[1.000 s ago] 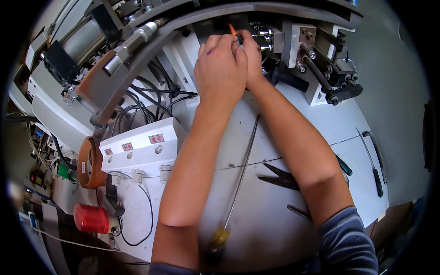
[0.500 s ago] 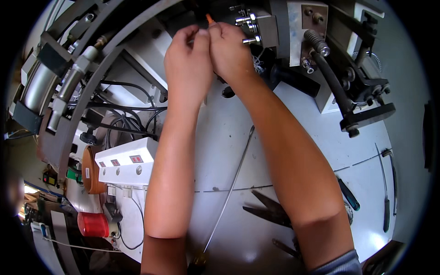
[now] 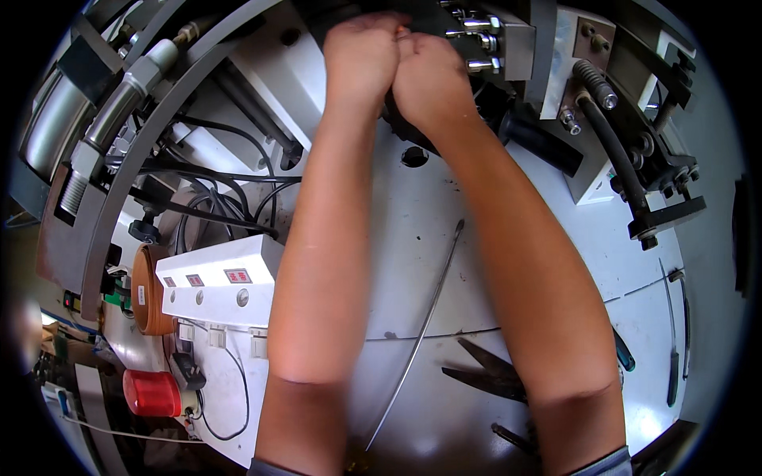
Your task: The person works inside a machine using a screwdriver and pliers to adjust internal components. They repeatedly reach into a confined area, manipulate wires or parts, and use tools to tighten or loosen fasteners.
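Both my hands are together at the top of the head view, inside the machine. My left hand (image 3: pixel 361 59) is closed, with its fingertips turned away and blurred; what it grips is hidden. Pressed against it, my right hand (image 3: pixel 432 79) has its thumb and fingers pinched around a small orange piece (image 3: pixel 401 30), of which only a speck shows between the hands. Just right of my right hand, several shiny metal bolts (image 3: pixel 482 65) stick out of a steel block (image 3: pixel 517 51).
A long screwdriver (image 3: pixel 417 341) lies on the white table (image 3: pixel 405 238) between my forearms. Pliers-like dark jaws (image 3: pixel 488 371) show beside my right forearm. Left are a white control box (image 3: pixel 218 274), black cables (image 3: pixel 226 206) and a red lamp (image 3: pixel 151 393). A black handle (image 3: pixel 544 147) juts out at right.
The machine and table have shifted in the view, mostly rightward. My hands stay together but reach slightly higher in the picture. Less of the orange piece shows, and a round table hole is uncovered.
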The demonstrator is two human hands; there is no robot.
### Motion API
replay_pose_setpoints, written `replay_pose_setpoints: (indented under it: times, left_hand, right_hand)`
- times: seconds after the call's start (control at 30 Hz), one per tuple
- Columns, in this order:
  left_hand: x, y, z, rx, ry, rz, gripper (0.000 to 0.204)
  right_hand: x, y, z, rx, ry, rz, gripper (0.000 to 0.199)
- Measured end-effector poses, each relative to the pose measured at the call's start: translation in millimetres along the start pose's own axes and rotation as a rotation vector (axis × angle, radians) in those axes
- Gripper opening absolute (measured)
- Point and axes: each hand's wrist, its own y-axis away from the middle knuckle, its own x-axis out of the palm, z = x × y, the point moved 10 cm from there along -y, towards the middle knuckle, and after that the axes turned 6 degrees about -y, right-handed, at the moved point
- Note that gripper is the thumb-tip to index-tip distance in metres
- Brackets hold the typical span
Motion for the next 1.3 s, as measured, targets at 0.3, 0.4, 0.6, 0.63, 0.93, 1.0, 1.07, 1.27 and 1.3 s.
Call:
replay_pose_setpoints:
  times: [0.3,0.4,0.6,0.63,0.93,1.0,1.07,1.27,1.3]
  left_hand:
    - [-2.5,3.1,10.1,-0.097,0.083,-0.019,0.022]
    - [-4.3,2.0,9.4,-0.075,0.060,-0.029,0.022]
    - [-2.6,-1.9,14.9,-0.082,0.124,-0.041,0.021]
    - [-1.7,-3.2,15.2,-0.075,0.142,-0.041,0.021]
    - [-9.1,-14.5,14.3,-0.012,0.102,-0.078,0.022]
    - [-12.3,-22.7,10.3,0.061,-0.056,-0.079,0.024]
    - [-20.7,-29.4,14.5,0.099,-0.144,-0.124,0.021]
    - [-19.6,-26.4,7.1,-0.038,-0.125,-0.132,0.028]
    - [-34.0,-30.3,0.4,0.022,-0.274,-0.173,0.028]
  right_hand:
    - [3.7,1.6,1.5,0.073,-0.021,0.043,0.041]
    - [5.7,0.4,-1.8,0.064,-0.083,0.019,0.043]
    - [14.2,-8.4,-11.8,0.101,-0.188,0.058,0.043]
    - [15.3,-10.8,-13.0,0.098,-0.200,0.063,0.043]
    - [14.4,-17.3,1.2,-0.045,-0.231,-0.025,0.044]
    - [17.5,-22.3,2.7,-0.077,-0.290,-0.025,0.043]
    - [22.8,-23.4,2.4,-0.075,-0.321,-0.007,0.042]
    - [23.5,-30.7,3.1,-0.142,-0.396,0.019,0.036]
    - [30.0,-23.9,11.9,-0.025,-0.485,0.087,0.034]
